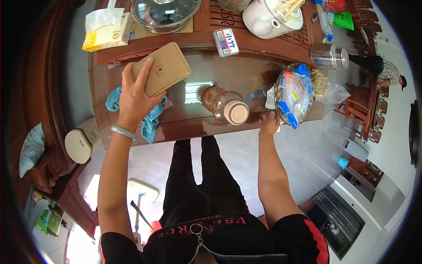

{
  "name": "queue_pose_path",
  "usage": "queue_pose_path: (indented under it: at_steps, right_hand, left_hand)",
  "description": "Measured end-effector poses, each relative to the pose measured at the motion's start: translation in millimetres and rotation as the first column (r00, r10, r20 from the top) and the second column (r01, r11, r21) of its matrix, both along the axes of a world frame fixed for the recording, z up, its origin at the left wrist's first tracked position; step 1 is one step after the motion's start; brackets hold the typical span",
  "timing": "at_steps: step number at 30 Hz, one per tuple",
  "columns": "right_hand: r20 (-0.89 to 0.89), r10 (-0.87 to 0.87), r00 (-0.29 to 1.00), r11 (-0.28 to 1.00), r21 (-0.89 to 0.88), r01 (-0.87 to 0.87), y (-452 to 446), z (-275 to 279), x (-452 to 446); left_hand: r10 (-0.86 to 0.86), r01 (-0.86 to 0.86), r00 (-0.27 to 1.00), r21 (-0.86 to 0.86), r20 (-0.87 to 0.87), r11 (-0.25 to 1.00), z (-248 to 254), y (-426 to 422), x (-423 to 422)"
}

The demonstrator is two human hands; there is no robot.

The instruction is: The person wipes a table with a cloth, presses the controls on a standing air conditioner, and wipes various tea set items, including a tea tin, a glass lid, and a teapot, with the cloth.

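My left hand (137, 94) grips a flat tan box (162, 69) with rounded corners and a small dark print, holding it above the glass-topped table (184, 116). Beneath that wrist lies a crumpled blue cloth (154, 119). My right hand (269, 124) is at the table's front edge, its fingers loosely bent and apart, close beside a dish heaped with blue-and-clear plastic packaging (295, 94). Whether its fingertips touch the dish I cannot tell. Between my hands, a clear bottle with a pale pink lid (237, 113) appears on the glass.
Along the raised wooden tea tray are a tissue pack (107, 33), a glass-lidded pan (166, 15), a small white-and-blue box (226, 42), a white teapot (268, 20) and a metal canister (329, 56). A bin (81, 143) stands left. Another person (389, 72) is far right.
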State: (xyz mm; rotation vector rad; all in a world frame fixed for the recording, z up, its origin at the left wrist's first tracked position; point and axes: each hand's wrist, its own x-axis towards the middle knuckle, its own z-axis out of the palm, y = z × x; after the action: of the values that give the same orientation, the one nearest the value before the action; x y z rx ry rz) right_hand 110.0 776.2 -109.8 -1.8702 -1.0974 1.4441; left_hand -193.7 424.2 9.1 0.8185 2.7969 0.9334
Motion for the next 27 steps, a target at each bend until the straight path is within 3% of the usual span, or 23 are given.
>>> queue_pose_path:
  at_steps: [1, 3, 4, 7, 9, 11, 13, 14, 15, 17, 19, 21, 24, 27]
  right_hand:
    - [0.223, -0.003, 0.975, 0.986, 0.165, -0.035, 4.7, -18.2, 17.1]
    - [0.611, -0.132, 0.78, 0.882, 0.431, -0.188, 15.6, -69.8, 72.9]
    - [0.685, -0.265, 0.678, 0.867, 0.477, -0.144, 3.9, -49.8, 71.2]
    - [0.559, 0.061, 0.827, 0.613, 0.633, -0.473, 61.5, -72.7, 118.3]
    - [0.875, 0.197, 0.443, 0.391, 0.345, -0.854, 87.8, -74.2, 117.1]
    - [0.667, 0.31, 0.678, 0.674, 0.348, -0.651, 71.9, -57.9, 97.7]
    - [0.713, 0.226, 0.663, 0.608, 0.429, -0.669, 41.9, -76.2, 104.2]
    - [0.54, 0.289, 0.791, 0.632, 0.513, -0.581, 26.5, -84.0, 101.9]
    - [0.701, 0.328, 0.633, 0.495, 0.444, -0.747, 8.5, -60.0, 85.7]
    - [0.639, 0.309, 0.705, 0.565, 0.473, -0.676, -7.2, -55.4, 56.2]
    - [0.348, 0.254, 0.903, 0.81, 0.434, -0.395, 2.0, -68.7, 32.0]
    - [0.092, 0.035, 0.995, 0.958, 0.281, -0.06, 19.0, -71.7, 7.2]
    - [-0.126, -0.4, 0.908, 0.916, -0.008, 0.402, 37.9, -38.5, -38.3]
    - [-0.457, -0.505, 0.732, 0.857, -0.166, 0.488, 55.8, -67.7, -31.1]
  left_hand:
    - [0.009, -0.01, 1.0, -0.014, -0.016, 1.0, -0.3, 2.5, 0.5]
    - [0.009, -0.011, 0.999, -0.032, -0.05, 0.999, -0.8, 5.1, 2.1]
    - [0.015, -0.016, 1.0, -0.04, -0.012, 0.999, -2.1, 5.4, 1.9]
    - [-0.021, 0.016, 0.996, -0.053, -0.088, 0.998, -11.5, 3.5, -0.5]
    - [-0.019, 0.015, 0.997, -0.061, -0.075, 0.998, -9.1, 6.8, 4.9]
    - [-0.031, 0.027, 0.994, -0.046, -0.101, 0.999, -10.6, 10.3, 2.9]
    - [-0.048, 0.042, 0.991, -0.051, -0.123, 0.998, -11.8, 12.6, 4.3]
    - [-0.041, 0.035, 0.992, -0.055, -0.123, 0.998, -11.8, 13.3, 5.6]
    - [-0.033, 0.026, 0.992, -0.059, -0.122, 0.998, -11.3, 13.7, 6.3]
    - [-0.024, 0.016, 0.993, -0.067, -0.112, 0.998, -11.4, 13.2, 4.9]
    - [-0.02, 0.012, 0.995, -0.073, -0.101, 0.997, -11.2, 14.2, 6.1]
    - [-0.015, 0.008, 0.995, -0.073, -0.095, 0.997, -9.7, 15.3, 6.8]
    - [0.004, -0.01, 0.995, -0.07, -0.098, 0.998, -11.4, 15.4, 8.2]
    - [0.028, -0.032, 0.998, -0.061, -0.06, 0.998, -11.6, 14.6, 8.8]
